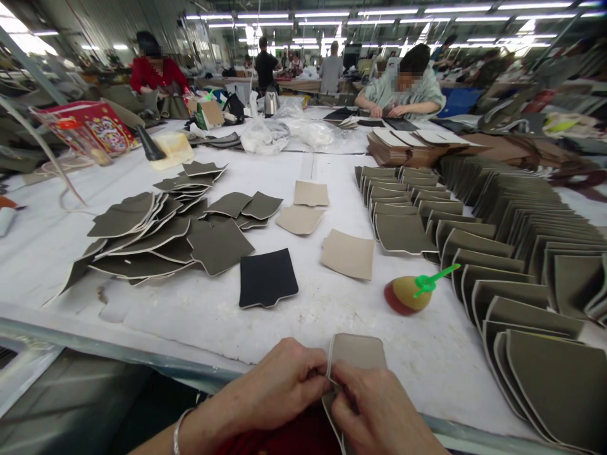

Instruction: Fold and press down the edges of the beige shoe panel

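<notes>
Close to the table's front edge, a beige padded piece (359, 351) with a pale edge lies between my hands. My left hand (293, 383) pinches its left edge, fingers closed. My right hand (367, 404) is closed on the same piece, thumb and fingers near the left fingertips; part of the piece hangs down below them. Beyond the hands lie a black piece (268, 278) and loose beige pieces, one of them a squarish beige panel (348, 254). A rounded glue bottle (403, 296) with a green nozzle rests on its side to the right.
Olive pieces form a loose pile (142, 237) at left and overlapping rows (526, 303) at right. Brown stacks (401, 148), clear plastic bags (284, 131) and a red bag (102, 126) sit farther back. Two people work across the white table (190, 316).
</notes>
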The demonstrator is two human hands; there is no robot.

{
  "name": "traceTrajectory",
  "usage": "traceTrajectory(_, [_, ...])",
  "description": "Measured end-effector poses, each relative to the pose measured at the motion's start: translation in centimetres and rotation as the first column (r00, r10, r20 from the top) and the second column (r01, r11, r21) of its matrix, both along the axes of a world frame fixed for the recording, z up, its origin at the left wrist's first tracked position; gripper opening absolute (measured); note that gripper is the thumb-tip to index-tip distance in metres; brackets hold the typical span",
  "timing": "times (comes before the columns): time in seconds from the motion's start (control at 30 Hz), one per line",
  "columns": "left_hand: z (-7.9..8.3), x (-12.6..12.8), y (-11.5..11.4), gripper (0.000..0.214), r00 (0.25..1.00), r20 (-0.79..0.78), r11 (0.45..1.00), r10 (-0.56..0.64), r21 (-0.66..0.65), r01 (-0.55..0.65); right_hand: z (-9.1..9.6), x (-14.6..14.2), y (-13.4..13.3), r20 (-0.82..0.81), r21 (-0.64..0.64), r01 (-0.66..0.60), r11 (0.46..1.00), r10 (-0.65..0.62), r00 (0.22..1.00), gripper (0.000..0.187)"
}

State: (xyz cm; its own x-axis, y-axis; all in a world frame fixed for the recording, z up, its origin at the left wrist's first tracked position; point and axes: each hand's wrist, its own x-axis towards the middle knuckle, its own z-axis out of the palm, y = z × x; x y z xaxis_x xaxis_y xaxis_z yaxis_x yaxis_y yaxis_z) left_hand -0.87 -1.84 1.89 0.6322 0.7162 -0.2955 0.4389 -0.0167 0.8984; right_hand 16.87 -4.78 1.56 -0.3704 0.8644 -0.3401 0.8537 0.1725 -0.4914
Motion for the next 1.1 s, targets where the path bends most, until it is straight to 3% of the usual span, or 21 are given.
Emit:
traceTrajectory(0.13, [-1.5,-1.8,0.9,0.021,0.980,-0.020,0.979,0.200,-0.022,-0.200,0.1,2.0,-0.2,-0.051,0.173,0.073,0.982,-0.065,0.997,0.022])
traceTrajectory(0.23, [-1.7,-2.7,1.7,0.020,0.939,0.003,0.933,0.344,-0.111,-0.342,0.8,2.6,-0.3,-0.158,0.192,0.129,0.973,-0.099,0.982,0.023])
traceTrajectory(0.37, [-0.2,-1.7,1.3,0.019,0.968,0.049,0.965,0.246,-0.106,-0.240,1.4,1.2,0.3,-0.344,0.144,0.051,0.988,0.002,0.939,0.020])
traceTrajectory(0.5, [1.1,-0.5,0.7,0.025,0.984,0.038,0.984,0.177,0.005,-0.177,1.3,0.0,1.4,-0.214,0.012,0.017,1.000,-0.014,0.977,0.019])
traceTrajectory(0.63, [1.5,-0.8,1.1,0.023,0.995,0.072,0.997,0.065,-0.056,-0.061,1.4,0.2,2.2,-0.224,-0.071,-0.082,0.994,0.064,0.972,0.010])
traceTrajectory(0.73, [1.4,-1.2,1.6,0.021,0.995,0.099,0.996,-0.024,-0.079,0.032,1.8,0.6,2.5,-0.258,-0.067,-0.176,0.982,0.153,0.954,0.018])
traceTrajectory(0.9, [1.0,-1.2,1.4,0.026,0.993,0.117,0.999,-0.019,-0.041,0.024,2.0,0.8,2.5,-0.229,-0.013,-0.247,0.969,0.237,0.944,0.027])
traceTrajectory(1.1, [0.2,-0.6,0.0,0.025,0.988,0.152,0.998,0.028,-0.053,-0.020,1.1,1.3,1.1,-0.321,0.031,-0.170,0.985,0.171,0.931,0.029])
